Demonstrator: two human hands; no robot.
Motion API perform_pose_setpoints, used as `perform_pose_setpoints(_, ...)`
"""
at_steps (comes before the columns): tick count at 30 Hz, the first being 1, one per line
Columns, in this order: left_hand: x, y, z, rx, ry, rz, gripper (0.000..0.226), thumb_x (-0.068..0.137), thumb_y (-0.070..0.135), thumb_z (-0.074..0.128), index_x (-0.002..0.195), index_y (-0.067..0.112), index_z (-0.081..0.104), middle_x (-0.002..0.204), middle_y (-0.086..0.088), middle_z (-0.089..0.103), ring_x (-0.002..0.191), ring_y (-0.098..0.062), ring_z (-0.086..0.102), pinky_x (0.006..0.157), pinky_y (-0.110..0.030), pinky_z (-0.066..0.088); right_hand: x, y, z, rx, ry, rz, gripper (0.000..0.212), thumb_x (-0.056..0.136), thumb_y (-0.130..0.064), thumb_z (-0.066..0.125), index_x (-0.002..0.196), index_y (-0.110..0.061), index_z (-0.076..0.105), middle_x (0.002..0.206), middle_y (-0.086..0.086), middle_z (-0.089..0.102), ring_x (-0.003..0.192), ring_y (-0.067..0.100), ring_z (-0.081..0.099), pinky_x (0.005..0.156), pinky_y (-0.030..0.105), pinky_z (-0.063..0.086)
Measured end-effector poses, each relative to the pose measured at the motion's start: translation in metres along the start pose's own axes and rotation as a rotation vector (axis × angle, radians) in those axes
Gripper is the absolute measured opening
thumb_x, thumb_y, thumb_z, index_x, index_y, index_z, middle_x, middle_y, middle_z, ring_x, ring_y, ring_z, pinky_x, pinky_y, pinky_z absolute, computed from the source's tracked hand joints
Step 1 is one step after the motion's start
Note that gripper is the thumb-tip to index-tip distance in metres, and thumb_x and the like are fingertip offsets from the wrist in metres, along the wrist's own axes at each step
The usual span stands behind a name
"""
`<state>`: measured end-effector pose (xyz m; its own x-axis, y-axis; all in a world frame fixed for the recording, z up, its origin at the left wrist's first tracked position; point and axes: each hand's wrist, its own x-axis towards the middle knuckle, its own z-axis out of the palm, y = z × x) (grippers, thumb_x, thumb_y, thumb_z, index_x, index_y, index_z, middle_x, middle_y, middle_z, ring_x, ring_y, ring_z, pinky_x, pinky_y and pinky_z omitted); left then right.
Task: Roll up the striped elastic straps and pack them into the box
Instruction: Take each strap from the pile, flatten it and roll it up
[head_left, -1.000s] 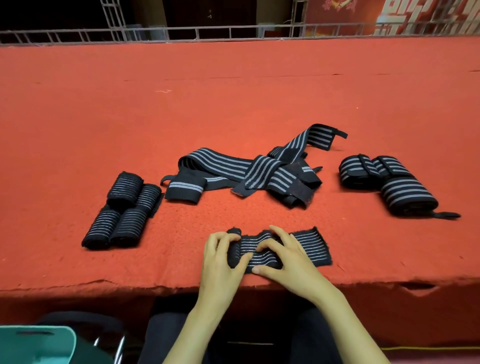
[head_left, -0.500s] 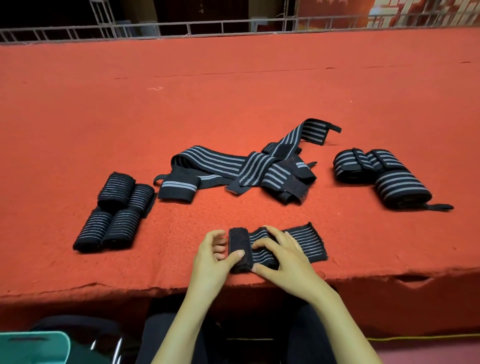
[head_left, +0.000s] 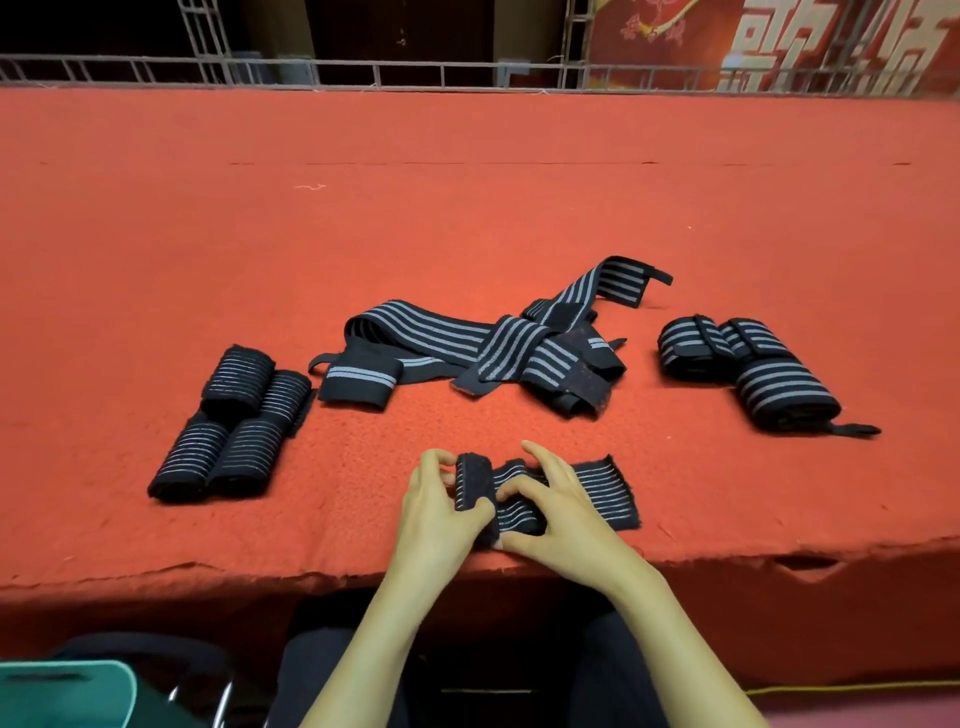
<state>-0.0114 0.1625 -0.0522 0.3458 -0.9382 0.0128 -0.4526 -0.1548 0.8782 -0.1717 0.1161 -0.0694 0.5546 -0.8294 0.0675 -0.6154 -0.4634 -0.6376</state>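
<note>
Hands are working at the six o'clock edge of the table (head_left: 467, 208), where the thin-striped strap (head_left: 597, 493) is lying flat so it winds evenly. The left hand (head_left: 441, 512) is curling its grip round the rolled end (head_left: 472, 480), seemingly to stop it springing open. The right hand (head_left: 561, 519) is pinching the unrolled length, apparently holding it taut. Four finished rolls (head_left: 228, 431) are sitting at nine o'clock, loose straps (head_left: 483, 353) at twelve, wider rolls (head_left: 753, 374) at three. A teal container (head_left: 67, 691), perhaps the box, is showing at seven o'clock below.
</note>
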Motion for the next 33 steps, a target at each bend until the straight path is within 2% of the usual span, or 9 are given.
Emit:
perform_pose_setpoints(8, -0.005, -0.033, -0.060, 0.038, 0.252, -0.052, 0.041, 0.072, 0.009, 0.072, 0.101, 0.021, 0.046, 0.106, -0.001, 0.055, 0.082, -0.020, 0.056, 0.083, -0.037, 0.045, 0.036, -0.028, 0.031, -0.123, -0.072, -0.106, 0.036, 0.079, -0.056, 0.063, 0.105, -0.032, 0.057, 0.155, -0.005, 0.021, 0.145, 0.017, 0.010, 0.118, 0.038, 0.011)
perform_pose_setpoints(13, -0.013, -0.032, -0.039, 0.139, 0.301, 0.127, 0.034, 0.072, 0.006, 0.074, 0.101, 0.014, 0.057, 0.100, 0.005, 0.051, 0.089, -0.021, 0.054, 0.085, -0.031, 0.042, 0.031, -0.018, 0.029, -0.152, -0.045, -0.076, 0.053, 0.068, -0.071, 0.041, 0.102, -0.033, 0.054, 0.154, -0.003, 0.024, 0.144, 0.016, 0.014, 0.117, 0.039, 0.013)
perform_pose_setpoints(16, -0.010, -0.032, -0.022, 0.192, 0.255, 0.266, 0.034, 0.070, 0.014, 0.080, 0.099, 0.013, 0.063, 0.105, 0.007, 0.054, 0.098, -0.013, 0.049, 0.090, -0.012, 0.031, 0.022, -0.007, 0.021, -0.152, -0.017, -0.033, 0.057, 0.066, -0.074, 0.038, 0.104, -0.034, 0.054, 0.153, -0.002, 0.026, 0.143, 0.015, 0.016, 0.117, 0.040, 0.013)
perform_pose_setpoints(19, -0.011, -0.023, -0.013, 0.134, 0.148, 0.307, 0.012, 0.078, 0.019, 0.075, 0.088, 0.021, 0.069, 0.103, 0.021, 0.058, 0.099, -0.003, 0.049, 0.088, -0.001, 0.027, 0.014, 0.003, 0.014, -0.091, 0.027, 0.005, 0.057, 0.067, -0.075, 0.042, 0.106, -0.036, 0.055, 0.149, -0.006, 0.030, 0.141, 0.013, 0.019, 0.116, 0.034, 0.015)
perform_pose_setpoints(21, -0.009, -0.019, -0.016, 0.089, 0.089, 0.291, 0.018, 0.083, 0.006, 0.066, 0.085, 0.024, 0.069, 0.099, 0.024, 0.060, 0.097, -0.001, 0.053, 0.084, -0.001, 0.032, 0.011, 0.008, 0.013, -0.057, 0.061, 0.036, 0.060, 0.065, -0.076, 0.043, 0.109, -0.037, 0.055, 0.147, -0.008, 0.031, 0.141, 0.012, 0.019, 0.115, 0.031, 0.016)
perform_pose_setpoints(24, -0.002, -0.023, -0.030, -0.080, 0.036, 0.153, 0.037, 0.079, -0.008, 0.063, 0.085, 0.028, 0.065, 0.102, 0.006, 0.065, 0.093, -0.002, 0.060, 0.075, -0.005, 0.042, 0.010, 0.009, 0.018, -0.071, 0.130, 0.087, 0.068, 0.064, -0.078, 0.041, 0.119, -0.040, 0.052, 0.150, -0.008, 0.029, 0.144, 0.014, 0.012, 0.118, 0.033, 0.012)
perform_pose_setpoints(27, 0.001, -0.032, -0.037, -0.117, 0.043, 0.016, 0.035, 0.075, 0.005, 0.075, 0.089, 0.032, 0.058, 0.106, -0.004, 0.058, 0.087, -0.009, 0.057, 0.072, -0.012, 0.046, 0.012, 0.007, 0.021, -0.057, 0.192, 0.112, 0.077, 0.065, -0.076, 0.039, 0.131, -0.037, 0.046, 0.151, -0.005, 0.028, 0.145, 0.017, 0.011, 0.118, 0.036, 0.012)
perform_pose_setpoints(30, -0.001, -0.033, -0.033, -0.128, 0.013, -0.029, 0.035, 0.077, 0.013, 0.075, 0.093, 0.034, 0.052, 0.105, 0.002, 0.060, 0.088, -0.010, 0.054, 0.076, -0.020, 0.045, 0.013, 0.008, 0.022, -0.052, 0.228, 0.110, 0.079, 0.067, -0.073, 0.039, 0.134, -0.033, 0.045, 0.148, -0.005, 0.031, 0.144, 0.018, 0.014, 0.118, 0.035, 0.013)
perform_pose_setpoints(33, 0.000, -0.028, -0.025, -0.110, 0.033, 0.000, 0.035, 0.078, 0.011, 0.074, 0.093, 0.031, 0.049, 0.103, 0.005, 0.060, 0.081, -0.006, 0.055, 0.071, -0.016, 0.045, 0.011, 0.008, 0.021, -0.013, 0.258, 0.097, 0.072, 0.071, -0.064, 0.043, 0.133, -0.029, 0.047, 0.144, -0.006, 0.037, 0.144, 0.018, 0.016, 0.118, 0.035, 0.014)
